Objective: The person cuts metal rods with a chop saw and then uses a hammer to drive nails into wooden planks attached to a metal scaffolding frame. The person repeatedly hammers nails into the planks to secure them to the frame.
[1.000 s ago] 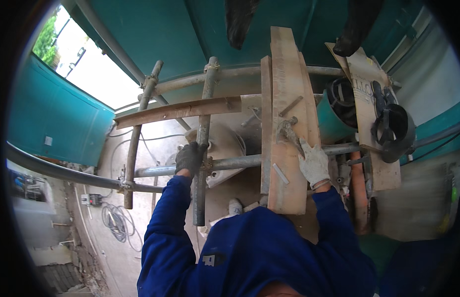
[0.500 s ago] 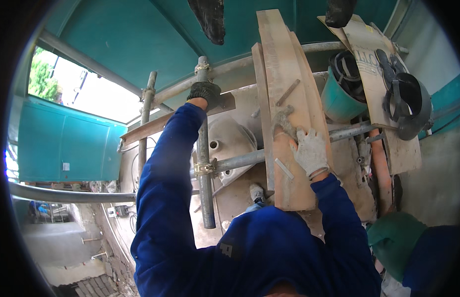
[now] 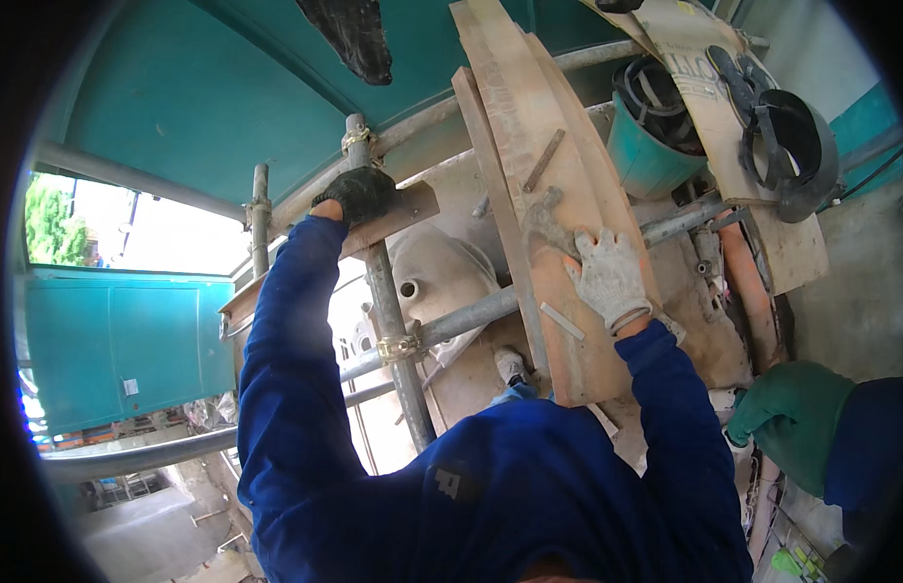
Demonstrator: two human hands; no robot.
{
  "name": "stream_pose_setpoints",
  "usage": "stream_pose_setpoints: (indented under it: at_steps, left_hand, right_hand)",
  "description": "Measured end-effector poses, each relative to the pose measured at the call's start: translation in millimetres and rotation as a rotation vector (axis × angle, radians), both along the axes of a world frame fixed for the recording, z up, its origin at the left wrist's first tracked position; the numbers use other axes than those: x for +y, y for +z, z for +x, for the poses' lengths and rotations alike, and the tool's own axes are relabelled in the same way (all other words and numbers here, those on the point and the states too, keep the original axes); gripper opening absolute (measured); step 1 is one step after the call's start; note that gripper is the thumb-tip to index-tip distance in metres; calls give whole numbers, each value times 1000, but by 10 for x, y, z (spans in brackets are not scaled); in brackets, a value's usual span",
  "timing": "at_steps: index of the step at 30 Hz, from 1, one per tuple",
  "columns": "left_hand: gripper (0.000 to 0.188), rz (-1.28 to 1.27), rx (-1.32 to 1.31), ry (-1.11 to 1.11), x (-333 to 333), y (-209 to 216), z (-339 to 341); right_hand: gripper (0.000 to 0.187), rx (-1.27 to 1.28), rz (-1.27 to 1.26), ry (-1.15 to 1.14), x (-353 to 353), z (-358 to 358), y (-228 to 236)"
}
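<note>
Since half a second ago my left hand (image 3: 359, 191) stays clamped on the far plank (image 3: 398, 216); right hand (image 3: 607, 277) rests spread on the board (image 3: 558, 194), hammer (image 3: 541, 225) just left of it.

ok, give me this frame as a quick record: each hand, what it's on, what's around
left hand: dark glove, gripping the end of a short plank beside an upright scaffold pole
right hand: pale glove, flat on a long board
hammer: lying on the board, touching the right fingers
nearby: teal bucket and black bucket to the right
other person: green sleeve at right edge
</note>
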State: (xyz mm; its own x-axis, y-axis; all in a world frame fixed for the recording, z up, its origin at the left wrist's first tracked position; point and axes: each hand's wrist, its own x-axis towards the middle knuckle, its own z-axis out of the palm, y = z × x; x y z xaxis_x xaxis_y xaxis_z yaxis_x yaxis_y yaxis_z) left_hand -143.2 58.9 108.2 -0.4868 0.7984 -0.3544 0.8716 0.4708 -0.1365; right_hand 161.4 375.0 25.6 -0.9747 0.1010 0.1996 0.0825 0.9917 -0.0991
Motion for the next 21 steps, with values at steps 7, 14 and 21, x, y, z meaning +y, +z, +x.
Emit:
stream_pose_setpoints:
  at_steps: [7, 14, 21]
  left_hand:
    - [30, -199, 156, 28, 214, 44, 150]
    - [21, 125, -101, 108, -106, 62, -11]
    - [16, -40, 17, 38, 105, 117, 282]
  right_hand:
    - [47, -43, 9, -6, 35, -43, 14]
    - [42, -43, -36, -9, 64, -8, 19]
    - [43, -57, -117, -23, 107, -6, 3]
